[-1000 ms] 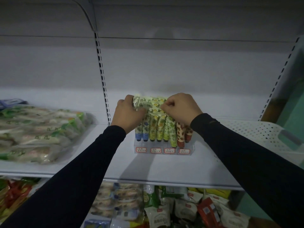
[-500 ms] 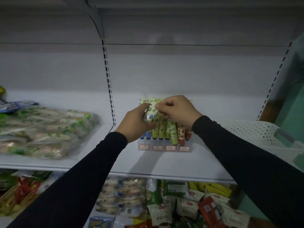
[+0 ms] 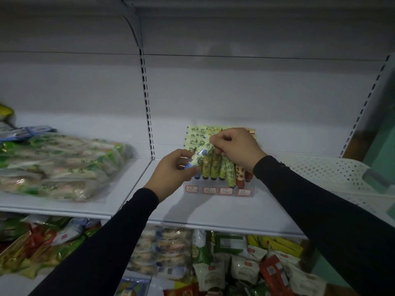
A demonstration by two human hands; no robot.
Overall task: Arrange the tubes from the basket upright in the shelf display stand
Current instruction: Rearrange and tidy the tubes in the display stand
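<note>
A clear display stand [image 3: 218, 190] with red-framed labels sits on the white shelf [image 3: 213, 212]. Several patterned tubes [image 3: 215, 167] stand upright in it, green ones at the left and middle, red-spotted ones [image 3: 240, 175] at the right. My left hand [image 3: 173, 175] grips the blue cap end of a pale tube with blue print [image 3: 199, 157], tilted over the stand's left side. My right hand [image 3: 237, 149] pinches that tube's upper end, in front of the flat tube tops [image 3: 198, 135]. Part of the stand's back row is hidden by my hands.
A white perforated basket [image 3: 329, 174] sits on the shelf to the right. Bagged green-and-white goods [image 3: 59, 165] fill the shelf's left part. Packaged snacks [image 3: 213, 263] crowd the shelf below. A slotted upright [image 3: 147, 103] runs down the back wall.
Both hands moved from the tube tops; my left hand dropped lower and left, now pulling a blue-print tube at a tilt out of the left row. The camera view shifted left.
</note>
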